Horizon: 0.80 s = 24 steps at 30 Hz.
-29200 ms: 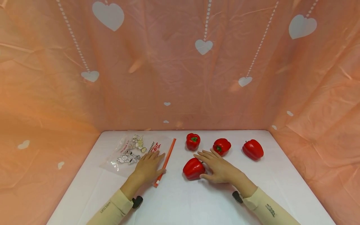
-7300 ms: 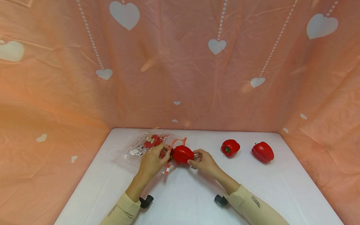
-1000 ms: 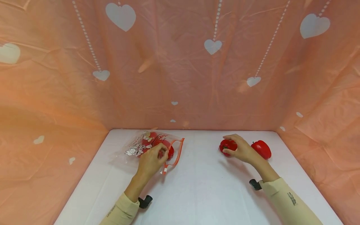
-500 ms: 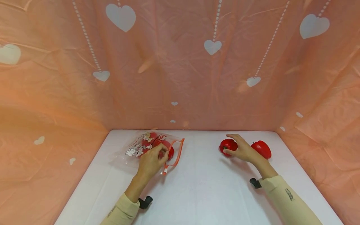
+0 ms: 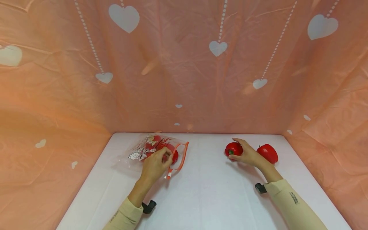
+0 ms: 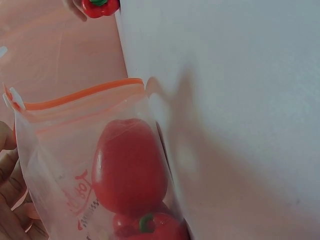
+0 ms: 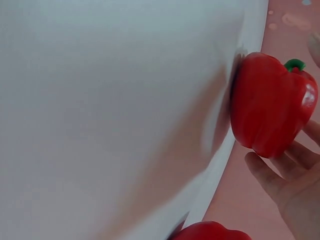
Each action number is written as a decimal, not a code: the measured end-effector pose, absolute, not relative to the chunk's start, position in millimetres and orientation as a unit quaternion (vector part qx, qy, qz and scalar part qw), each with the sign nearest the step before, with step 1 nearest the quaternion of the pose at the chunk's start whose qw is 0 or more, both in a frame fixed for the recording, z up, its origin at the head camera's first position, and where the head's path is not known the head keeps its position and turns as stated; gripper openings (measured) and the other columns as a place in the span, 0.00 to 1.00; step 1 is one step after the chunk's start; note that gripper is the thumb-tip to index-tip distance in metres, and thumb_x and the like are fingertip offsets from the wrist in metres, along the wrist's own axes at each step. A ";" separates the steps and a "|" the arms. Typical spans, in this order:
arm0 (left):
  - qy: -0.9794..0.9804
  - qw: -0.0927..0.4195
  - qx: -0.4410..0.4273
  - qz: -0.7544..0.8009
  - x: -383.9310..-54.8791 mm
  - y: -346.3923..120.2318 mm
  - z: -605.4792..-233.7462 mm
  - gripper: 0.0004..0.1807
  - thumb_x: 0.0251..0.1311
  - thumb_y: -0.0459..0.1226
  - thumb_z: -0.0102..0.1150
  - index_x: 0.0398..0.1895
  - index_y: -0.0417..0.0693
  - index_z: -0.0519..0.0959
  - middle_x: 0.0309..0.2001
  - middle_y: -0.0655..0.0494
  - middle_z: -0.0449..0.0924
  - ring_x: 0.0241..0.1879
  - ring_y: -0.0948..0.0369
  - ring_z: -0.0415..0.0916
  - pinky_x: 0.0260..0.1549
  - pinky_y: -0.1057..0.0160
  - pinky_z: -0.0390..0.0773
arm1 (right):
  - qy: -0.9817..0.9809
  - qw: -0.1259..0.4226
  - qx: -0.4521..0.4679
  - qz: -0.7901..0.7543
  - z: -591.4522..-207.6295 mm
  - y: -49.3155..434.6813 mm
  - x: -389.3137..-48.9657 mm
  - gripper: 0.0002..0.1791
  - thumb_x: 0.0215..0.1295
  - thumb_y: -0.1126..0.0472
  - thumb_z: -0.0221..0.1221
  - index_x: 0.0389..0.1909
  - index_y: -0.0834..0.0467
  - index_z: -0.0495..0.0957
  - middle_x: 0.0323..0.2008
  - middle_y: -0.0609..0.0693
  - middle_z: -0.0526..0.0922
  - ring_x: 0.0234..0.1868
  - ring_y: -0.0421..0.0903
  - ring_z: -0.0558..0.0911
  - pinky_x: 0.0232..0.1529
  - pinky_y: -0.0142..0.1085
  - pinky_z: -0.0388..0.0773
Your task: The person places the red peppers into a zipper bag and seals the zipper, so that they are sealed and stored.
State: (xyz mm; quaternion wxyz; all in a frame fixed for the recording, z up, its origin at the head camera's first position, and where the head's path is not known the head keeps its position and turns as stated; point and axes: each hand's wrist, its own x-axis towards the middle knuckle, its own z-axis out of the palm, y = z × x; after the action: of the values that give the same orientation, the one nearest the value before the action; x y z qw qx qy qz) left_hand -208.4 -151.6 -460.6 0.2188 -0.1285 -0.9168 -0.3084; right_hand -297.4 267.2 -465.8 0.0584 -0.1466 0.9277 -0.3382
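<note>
My left hand point(image 5: 155, 164) pinches the near side of a clear slider zip bag point(image 5: 126, 161) close to its mouth, which has an orange zip strip point(image 5: 184, 156). Inside the bag lie red bell peppers; in the left wrist view a large pepper point(image 6: 131, 167) sits nearest the mouth, with a green-stemmed one point(image 6: 165, 227) behind it. To the right, my right hand point(image 5: 247, 155) curves around another red bell pepper point(image 5: 233, 149) on the table. In the right wrist view its fingers point(image 7: 267, 175) are at the pepper's underside, and the thumb point(image 7: 315, 47) stands apart from the green stem.
One more red bell pepper point(image 5: 268, 153) lies on the white table point(image 5: 198, 198), just right of my right hand. Orange sheeting point(image 5: 184, 80) with pale hearts rises behind the table and along both sides.
Since 7.3 seconds ago, the pepper at the bag's mouth has gone inside. My right hand has moved right to another pepper; over the last second it shifts only slightly. My left hand stays.
</note>
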 end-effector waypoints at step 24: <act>-0.915 0.233 -0.137 -0.300 -210.3 -151.9 -462.7 0.07 0.65 0.38 0.74 0.39 0.54 0.83 0.31 0.61 0.87 0.27 0.65 0.76 0.26 0.65 0.77 | 0.925 0.049 -0.138 -0.350 -472.5 280.6 -283.1 0.44 0.68 0.60 0.72 0.79 0.64 0.61 0.67 0.71 0.73 0.64 0.70 0.77 0.59 0.57 0.83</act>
State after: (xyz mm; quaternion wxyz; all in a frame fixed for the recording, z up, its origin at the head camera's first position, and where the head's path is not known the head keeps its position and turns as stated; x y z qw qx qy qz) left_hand -210.3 -151.9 -462.7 0.2327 -0.1374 -0.9148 -0.3001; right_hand -283.1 280.6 -472.5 0.0495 -0.1379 0.9251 -0.3504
